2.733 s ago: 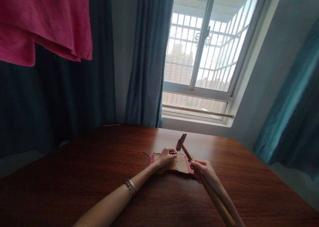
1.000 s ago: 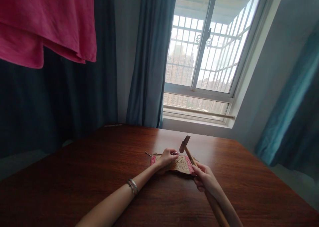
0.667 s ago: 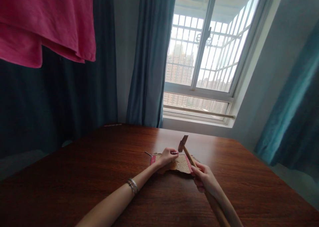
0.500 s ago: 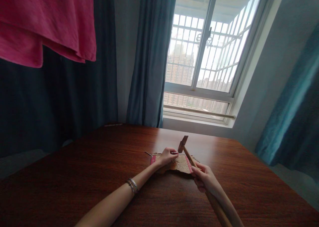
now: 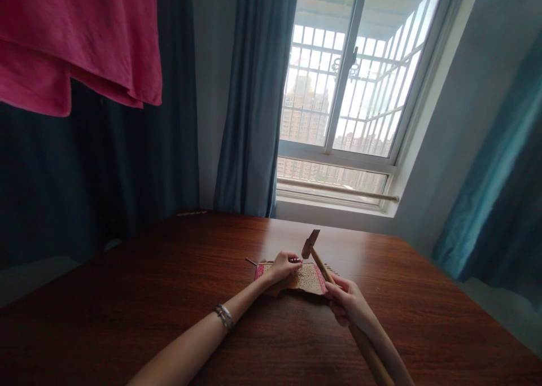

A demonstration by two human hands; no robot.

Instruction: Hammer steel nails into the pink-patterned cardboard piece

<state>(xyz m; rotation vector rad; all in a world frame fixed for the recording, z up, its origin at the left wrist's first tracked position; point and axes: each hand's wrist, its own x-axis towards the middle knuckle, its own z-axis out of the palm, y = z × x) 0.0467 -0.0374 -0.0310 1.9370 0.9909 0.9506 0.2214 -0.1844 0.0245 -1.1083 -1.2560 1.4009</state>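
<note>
Pink cloth (image 5: pixel 93 36) hangs well left of the card (image 5: pixel 307 279), which lies on the tabletop (image 5: pixel 139 312). A thin rod (image 5: pixel 250 261) shows at the card's left end. Over the card is the left hand (image 5: pixel 284 266); whether its grip pinches anything is too small to tell. The hammer (image 5: pixel 320 264) has its head by the card's far side; near the card's right end, the right hand (image 5: pixel 349 301) wraps its grip round the handle.

Colours on my remote feed.
Dark-dotted tan sheet (image 5: pixel 311 279), pink at both ends; red-brown grained worktop (image 5: pixel 148 301); magenta cloth (image 5: pixel 93 42).
</note>
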